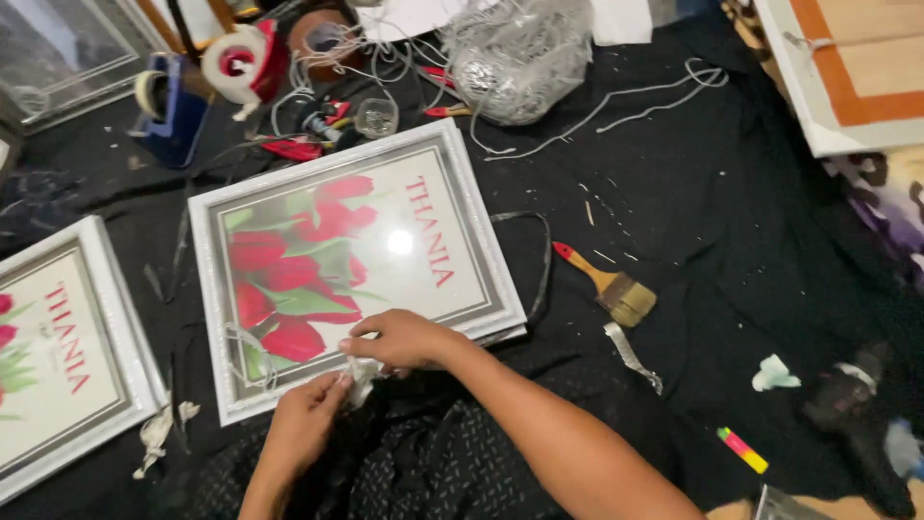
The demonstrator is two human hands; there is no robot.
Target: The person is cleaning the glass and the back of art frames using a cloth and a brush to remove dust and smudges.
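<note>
head view: both hands (left hand (306,416), right hand (399,342)) pinch a white wad (363,374) at the picture frame (486,252).

Two hands meet at the lower centre of the frame: the left hand (306,416) and right hand (399,340) pinch a small white crumpled cloth (363,374) against the lower edge of a white-framed tulip picture (351,260). A paintbrush (608,287) lies right of centre on black fabric (712,221).
</note>
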